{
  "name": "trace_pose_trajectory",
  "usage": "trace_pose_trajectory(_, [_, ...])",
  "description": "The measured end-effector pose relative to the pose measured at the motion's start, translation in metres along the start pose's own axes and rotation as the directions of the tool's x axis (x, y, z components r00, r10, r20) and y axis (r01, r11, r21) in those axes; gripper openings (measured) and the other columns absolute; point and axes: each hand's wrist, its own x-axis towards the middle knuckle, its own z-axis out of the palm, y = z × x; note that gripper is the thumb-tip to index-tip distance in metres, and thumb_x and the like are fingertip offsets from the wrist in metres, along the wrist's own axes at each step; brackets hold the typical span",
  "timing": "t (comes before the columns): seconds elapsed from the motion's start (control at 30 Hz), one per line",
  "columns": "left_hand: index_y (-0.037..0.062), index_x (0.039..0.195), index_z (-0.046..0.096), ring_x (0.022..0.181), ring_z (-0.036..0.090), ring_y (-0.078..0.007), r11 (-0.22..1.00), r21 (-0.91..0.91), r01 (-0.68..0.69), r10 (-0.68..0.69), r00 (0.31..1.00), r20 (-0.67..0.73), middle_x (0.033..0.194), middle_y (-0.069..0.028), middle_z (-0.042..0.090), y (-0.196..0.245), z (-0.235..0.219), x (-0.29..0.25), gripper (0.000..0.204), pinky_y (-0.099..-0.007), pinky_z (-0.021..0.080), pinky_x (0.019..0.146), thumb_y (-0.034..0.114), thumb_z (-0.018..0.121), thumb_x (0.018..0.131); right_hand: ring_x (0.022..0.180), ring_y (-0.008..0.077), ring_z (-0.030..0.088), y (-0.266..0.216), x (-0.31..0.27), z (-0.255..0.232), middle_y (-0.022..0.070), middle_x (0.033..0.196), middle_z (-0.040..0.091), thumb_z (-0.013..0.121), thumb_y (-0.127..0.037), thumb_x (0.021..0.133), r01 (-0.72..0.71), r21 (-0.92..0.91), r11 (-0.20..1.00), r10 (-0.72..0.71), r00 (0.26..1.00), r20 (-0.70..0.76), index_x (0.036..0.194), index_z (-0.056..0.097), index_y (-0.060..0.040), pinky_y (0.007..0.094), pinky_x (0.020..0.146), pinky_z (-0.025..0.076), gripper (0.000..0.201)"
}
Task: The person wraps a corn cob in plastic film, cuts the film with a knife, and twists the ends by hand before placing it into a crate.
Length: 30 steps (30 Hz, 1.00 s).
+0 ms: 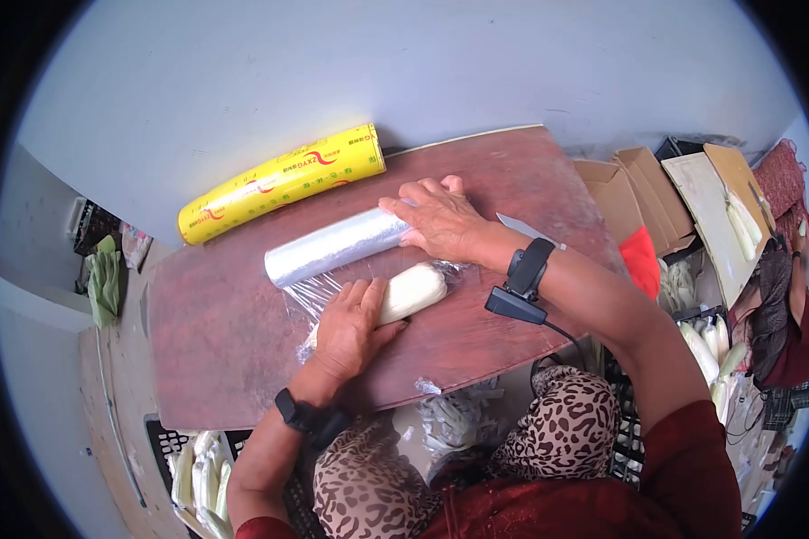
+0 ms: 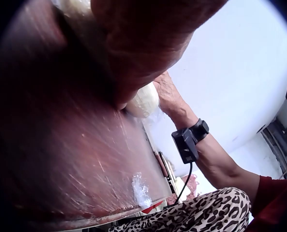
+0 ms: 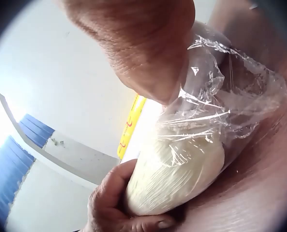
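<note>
A pale ear of corn (image 1: 413, 293) in its husk lies on the reddish-brown table, with clear film about it. My left hand (image 1: 349, 331) grips its left part; in the right wrist view, the thumb and fingers of that left hand (image 3: 112, 203) curl round one end. Crinkled film (image 3: 230, 96) covers the other end. Just beyond the corn lies a roll of cling film (image 1: 337, 247), a stretched sheet running from it toward the corn. My right hand (image 1: 445, 220) holds the roll's right end, fingers over the top and thumb on the near side.
A yellow printed tube (image 1: 283, 184) lies along the table's far edge by the wall. A knife (image 1: 521, 229) sits beyond my right wrist. Crates with corn (image 1: 202, 476) stand below left and at right, near cardboard boxes (image 1: 652, 193). A film scrap (image 1: 428, 386) hangs at the near edge.
</note>
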Motion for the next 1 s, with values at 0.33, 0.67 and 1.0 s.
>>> trace_pose_trajectory(0.33, [0.0006,0.122,0.057,0.099,0.06,-0.0371,0.992,-0.123,0.035,-0.02,0.992,0.121,0.103,-0.0163,0.062,0.005,-0.007,-0.005,0.064,-0.0428,0.05,0.087,0.025,0.084,0.069,0.112,0.0231,0.047,-0.001,-0.003,0.005,0.0033,0.115,0.055,0.073,-0.035,0.085,-0.007,-0.066,0.998,0.004,0.999,-0.048,0.137,0.052,-0.0234,0.0462,0.09,0.03,0.057])
trace_pose_trajectory(0.67, [0.0023,0.125,0.06,0.101,0.056,-0.0358,0.965,-0.256,0.05,0.026,0.958,0.285,0.107,-0.0174,0.055,-0.002,-0.018,-0.001,0.067,-0.0414,0.048,0.09,0.03,0.086,0.069,0.12,0.0246,0.046,-0.003,0.0,-0.005,0.006,0.124,0.053,0.074,-0.029,0.084,-0.037,-0.004,0.999,0.037,0.998,0.041,0.137,0.051,-0.0202,0.0467,0.097,0.03,0.059])
trace_pose_trajectory(1.0, [0.0016,0.124,0.058,0.104,0.056,-0.0372,0.93,-0.368,-0.003,0.079,0.978,0.193,0.109,-0.019,0.058,-0.008,-0.018,0.0,0.067,-0.0459,0.046,0.089,0.034,0.083,0.071,0.128,0.0275,0.045,-0.054,-0.029,-0.032,0.0134,0.135,0.049,0.073,-0.012,0.082,0.225,0.169,0.96,-0.22,0.974,-0.048,0.128,0.057,-0.007,0.0479,0.098,0.032,0.049])
